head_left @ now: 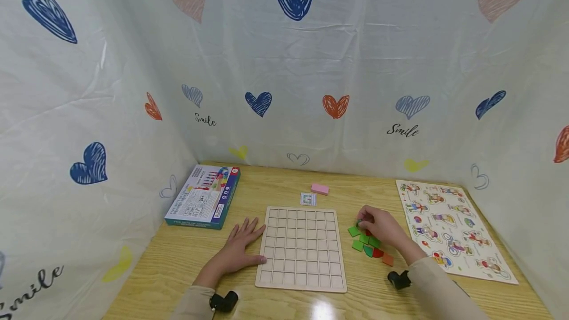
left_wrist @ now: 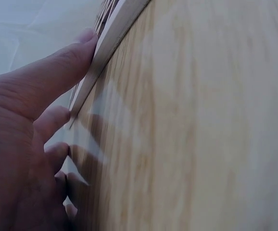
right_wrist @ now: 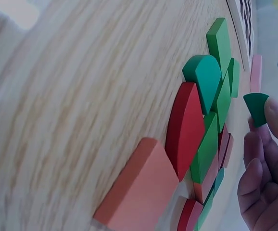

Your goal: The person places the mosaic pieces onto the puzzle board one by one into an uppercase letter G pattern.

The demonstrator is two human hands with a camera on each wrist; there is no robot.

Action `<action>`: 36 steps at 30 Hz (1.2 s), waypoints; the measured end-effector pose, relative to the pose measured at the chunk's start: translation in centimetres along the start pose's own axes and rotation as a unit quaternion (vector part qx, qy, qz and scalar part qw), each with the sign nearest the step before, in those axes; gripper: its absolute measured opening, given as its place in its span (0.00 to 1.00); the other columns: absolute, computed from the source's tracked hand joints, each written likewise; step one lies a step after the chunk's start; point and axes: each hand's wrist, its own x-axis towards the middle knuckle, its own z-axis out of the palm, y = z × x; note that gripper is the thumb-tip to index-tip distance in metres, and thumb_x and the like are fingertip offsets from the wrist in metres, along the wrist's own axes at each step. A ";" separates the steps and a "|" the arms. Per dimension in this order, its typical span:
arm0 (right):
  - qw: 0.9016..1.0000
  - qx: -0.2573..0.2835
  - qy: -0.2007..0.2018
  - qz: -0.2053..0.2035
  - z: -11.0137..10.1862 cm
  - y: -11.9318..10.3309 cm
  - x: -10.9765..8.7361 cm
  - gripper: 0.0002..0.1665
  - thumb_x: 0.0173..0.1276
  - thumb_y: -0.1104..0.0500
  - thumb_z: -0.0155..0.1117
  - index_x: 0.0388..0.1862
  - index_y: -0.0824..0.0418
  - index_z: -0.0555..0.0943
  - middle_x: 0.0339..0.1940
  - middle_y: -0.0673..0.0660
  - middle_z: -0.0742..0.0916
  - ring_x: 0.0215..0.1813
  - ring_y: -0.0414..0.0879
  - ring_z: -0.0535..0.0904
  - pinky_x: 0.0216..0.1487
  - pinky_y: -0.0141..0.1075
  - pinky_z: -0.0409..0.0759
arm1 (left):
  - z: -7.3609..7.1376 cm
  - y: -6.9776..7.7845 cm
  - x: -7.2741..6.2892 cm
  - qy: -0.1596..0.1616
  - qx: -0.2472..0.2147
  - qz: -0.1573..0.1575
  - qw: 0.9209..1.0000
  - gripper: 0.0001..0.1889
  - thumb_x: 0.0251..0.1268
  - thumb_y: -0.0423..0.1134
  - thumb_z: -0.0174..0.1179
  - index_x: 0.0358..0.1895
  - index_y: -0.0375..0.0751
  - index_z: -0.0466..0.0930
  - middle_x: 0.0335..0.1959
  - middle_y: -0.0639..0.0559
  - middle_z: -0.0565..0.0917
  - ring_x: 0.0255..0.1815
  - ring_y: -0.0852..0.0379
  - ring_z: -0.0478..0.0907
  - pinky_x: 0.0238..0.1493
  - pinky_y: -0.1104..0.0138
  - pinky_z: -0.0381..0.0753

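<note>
My left hand (head_left: pixel 240 251) lies with fingers spread on the table, its thumb and fingertips at the left edge of the wooden grid board (head_left: pixel 302 250). In the left wrist view, the thumb (left_wrist: pixel 57 72) touches the board's side (left_wrist: pixel 100 55). Over on the right, my right hand (head_left: pixel 378 223) pinches a dark green quarter-round block (right_wrist: pixel 257 108) between thumb and fingers, above a cluster of small blocks. That cluster holds several light green squares (head_left: pixel 357 245), a teal-green rounded block (right_wrist: pixel 204 77), a red rounded block (right_wrist: pixel 184 127) and an orange square (head_left: pixel 387 259).
Behind the board lie a small printed card (head_left: pixel 308 199) and a pink block (head_left: pixel 320 189). A flat blue-and-white box (head_left: pixel 202 196) is at the back left. On the right lies a picture puzzle board (head_left: pixel 453 231). A curtain with hearts (head_left: pixel 284 63) encloses the table.
</note>
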 end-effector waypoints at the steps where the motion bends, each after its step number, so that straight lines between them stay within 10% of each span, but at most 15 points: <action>1: 1.000 0.006 0.001 -0.001 0.0 0.0 0.1 0.06 0.72 0.63 0.67 0.39 0.53 0.80 0.35 0.47 0.86 0.36 0.41 0.79 0.37 0.36 0.79 | 0.0 0.0 0.0 -0.002 0.001 -0.001 1.000 0.48 0.61 0.61 0.68 0.80 0.43 0.60 0.83 0.38 0.50 0.83 0.34 0.36 0.78 0.39 0.29; 36: 0.992 0.093 -0.046 -0.075 5.2 -6.1 4.0 0.07 0.74 0.58 0.67 0.48 0.54 0.83 0.34 0.45 0.82 0.35 0.40 0.77 0.36 0.33 0.77 | -0.1 -0.1 -0.1 -0.001 0.008 0.008 1.000 0.48 0.62 0.62 0.68 0.80 0.44 0.60 0.83 0.38 0.50 0.83 0.34 0.37 0.78 0.39 0.30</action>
